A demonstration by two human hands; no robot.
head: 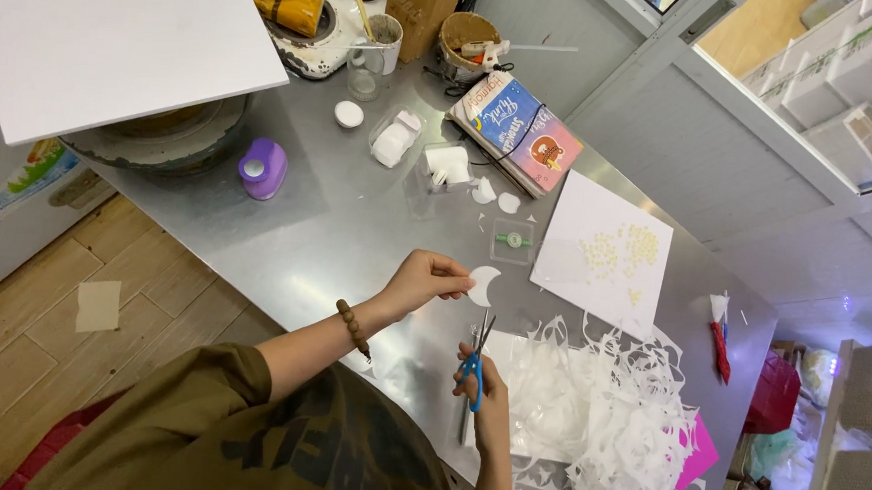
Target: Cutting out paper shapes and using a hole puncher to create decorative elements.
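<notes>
left hand [424, 279] pinches a white paper crescent [483, 285] between fingertips, grip clamped on it above the steel worktop [337, 230]. right hand [479, 377] at six o'clock of the crescent, fingers through blue scissors [478, 362], blades a little apart and pointing up at the crescent. pile of white offcuts [606, 413] at three o'clock of the scissors. purple punch [263, 168] well off at ten o'clock.

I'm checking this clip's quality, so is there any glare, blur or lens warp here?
Head view: soft glare on the metal table; wide-angle warp bends its edges; left hand with the white crescent cutout and right hand with the blue scissors look sharp; right corners slightly soft.
</notes>
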